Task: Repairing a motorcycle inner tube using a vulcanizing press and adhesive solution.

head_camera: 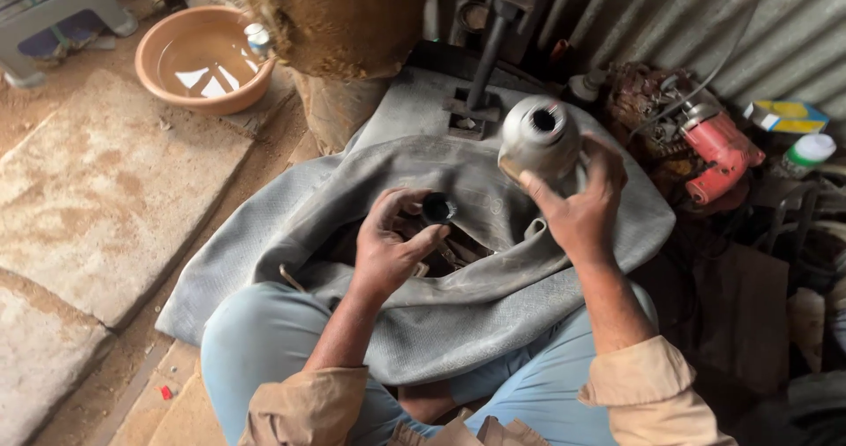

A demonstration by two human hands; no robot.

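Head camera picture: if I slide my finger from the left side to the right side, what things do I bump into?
Orange basin of water → left hand pinching a small black cap → grey metal can gripped by the right hand → red power drill → yellow box.

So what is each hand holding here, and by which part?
Right hand grips the grey metal can by its lower side; left hand pinches a small black cap at its rim.

Our left hand [388, 248] curls, fingertips pinched together; our right hand [577, 204] is raised, fingers spread in a grip.
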